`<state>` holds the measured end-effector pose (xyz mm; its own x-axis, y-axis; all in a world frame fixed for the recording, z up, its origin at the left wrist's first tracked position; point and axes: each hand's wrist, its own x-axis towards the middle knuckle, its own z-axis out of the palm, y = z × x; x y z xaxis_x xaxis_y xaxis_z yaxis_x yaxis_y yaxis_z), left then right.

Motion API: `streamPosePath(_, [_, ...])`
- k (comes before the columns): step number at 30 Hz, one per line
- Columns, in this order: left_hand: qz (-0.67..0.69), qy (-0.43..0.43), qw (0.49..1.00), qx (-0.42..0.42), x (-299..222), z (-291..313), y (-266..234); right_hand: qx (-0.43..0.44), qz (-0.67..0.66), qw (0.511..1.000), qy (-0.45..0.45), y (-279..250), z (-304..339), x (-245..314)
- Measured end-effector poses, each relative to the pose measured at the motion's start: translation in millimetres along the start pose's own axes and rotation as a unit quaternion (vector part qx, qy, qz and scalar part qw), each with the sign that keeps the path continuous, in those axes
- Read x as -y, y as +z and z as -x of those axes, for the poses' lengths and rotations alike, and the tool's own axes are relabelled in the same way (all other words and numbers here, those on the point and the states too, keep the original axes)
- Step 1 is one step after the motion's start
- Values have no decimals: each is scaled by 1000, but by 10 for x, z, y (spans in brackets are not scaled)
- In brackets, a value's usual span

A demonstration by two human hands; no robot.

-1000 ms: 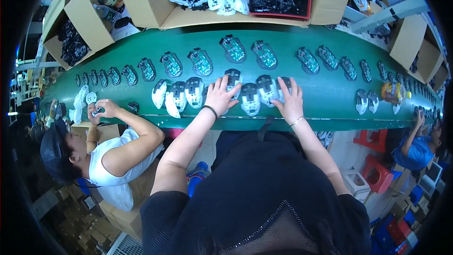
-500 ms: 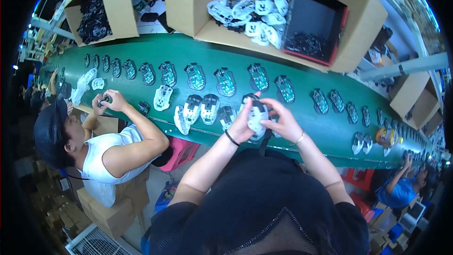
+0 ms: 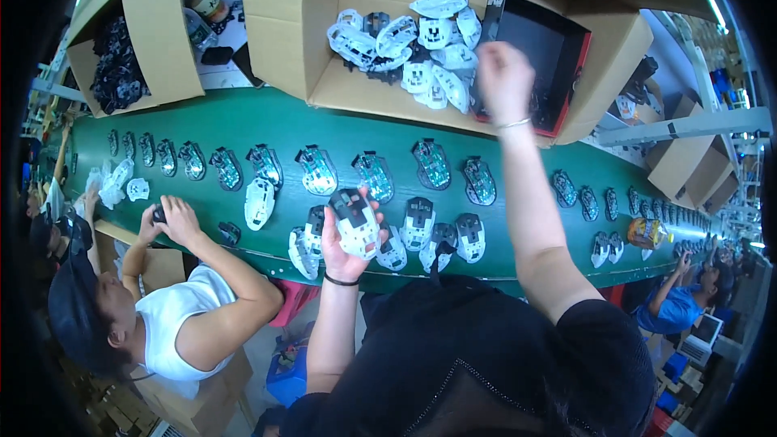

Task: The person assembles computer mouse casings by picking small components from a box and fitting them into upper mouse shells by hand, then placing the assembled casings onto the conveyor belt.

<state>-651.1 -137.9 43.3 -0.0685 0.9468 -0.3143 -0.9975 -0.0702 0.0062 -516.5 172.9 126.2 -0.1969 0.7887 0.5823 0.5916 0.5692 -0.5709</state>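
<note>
Head view: your left hand (image 3: 344, 236) gripped a white mouse base (image 3: 354, 222) with its dark inner part facing up, held just above the near edge of the green surface (image 3: 243, 125), over the cluster of similar bases (image 3: 421, 231). Your right hand (image 3: 503, 77) was raised to the black box (image 3: 538, 53) inside the cardboard carton (image 3: 380, 89), beside the pile of white shells (image 3: 413, 44); I couldn't tell whether it was open or closed. Judged step: fetching a part for the held base. The next move calls for a clean pick, brought to the left hand.
</note>
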Motion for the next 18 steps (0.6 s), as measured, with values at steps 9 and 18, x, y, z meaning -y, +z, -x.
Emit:
streamPosePath(9, [-31,-78,995,49,207,-479,439,222,120,967,28,-391,-154,-1306])
streamPosePath(18, [-198,-7,978,-60,387,-179,488,192,-162,933,257,-537,-48,-1375])
